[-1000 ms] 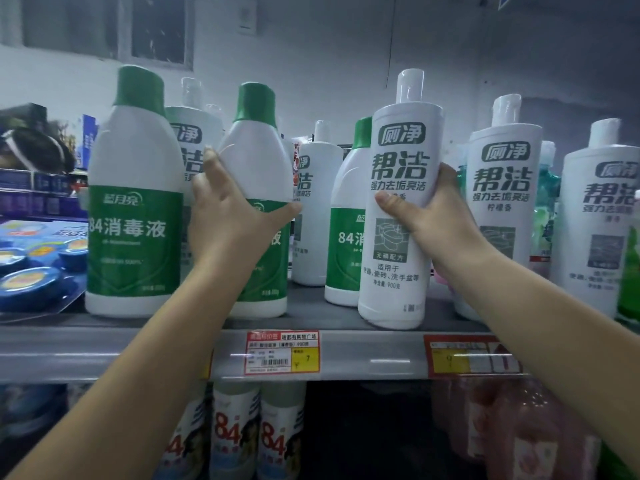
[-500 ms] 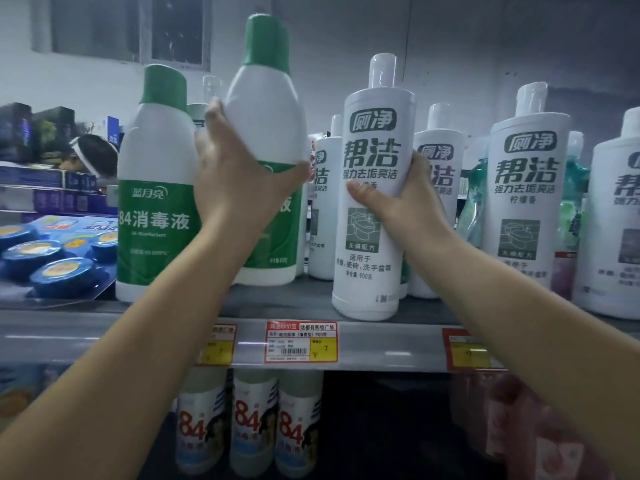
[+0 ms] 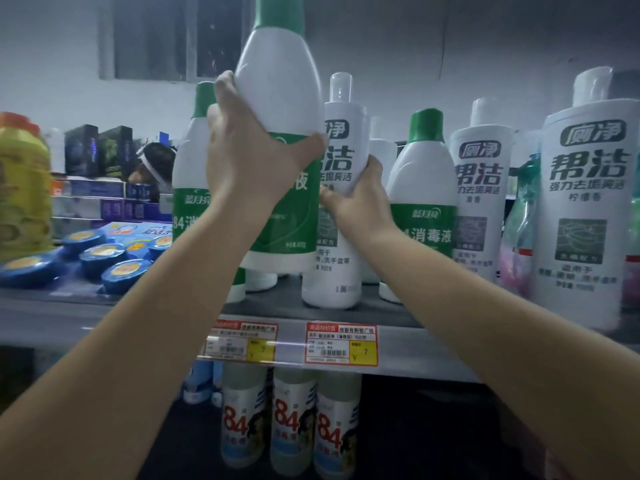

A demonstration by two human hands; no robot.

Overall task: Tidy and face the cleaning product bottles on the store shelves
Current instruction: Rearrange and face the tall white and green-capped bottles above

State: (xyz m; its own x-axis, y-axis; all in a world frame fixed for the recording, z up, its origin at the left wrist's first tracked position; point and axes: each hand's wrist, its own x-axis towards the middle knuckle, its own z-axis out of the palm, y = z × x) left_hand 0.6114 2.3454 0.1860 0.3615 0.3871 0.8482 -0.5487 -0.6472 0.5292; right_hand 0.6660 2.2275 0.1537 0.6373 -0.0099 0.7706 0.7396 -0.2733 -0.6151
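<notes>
My left hand (image 3: 252,150) grips a white disinfectant bottle with a green cap and green label (image 3: 280,98), held lifted above the grey shelf (image 3: 398,344). My right hand (image 3: 360,202) wraps around a tall white toilet cleaner bottle (image 3: 341,161) that stands on the shelf, partly hidden behind the lifted bottle. Another green-label bottle (image 3: 188,209) stands behind my left arm. A third green-label bottle (image 3: 424,188) stands to the right of my right hand. Two more white toilet cleaner bottles (image 3: 481,188) (image 3: 585,202) stand further right, labels facing front.
Blue round tubs (image 3: 100,254) and a yellow jar (image 3: 20,188) fill the shelf's left end. Price tags (image 3: 341,344) hang on the shelf edge. Bottles marked 84 (image 3: 292,420) stand on the shelf below. Tinted bottles (image 3: 519,237) sit behind the right-hand cleaners.
My left hand has lifted the green-label bottle off the shelf and higher. My right hand keeps its hold on the white cleaner bottle. The view has shifted left, revealing the yellow jar.
</notes>
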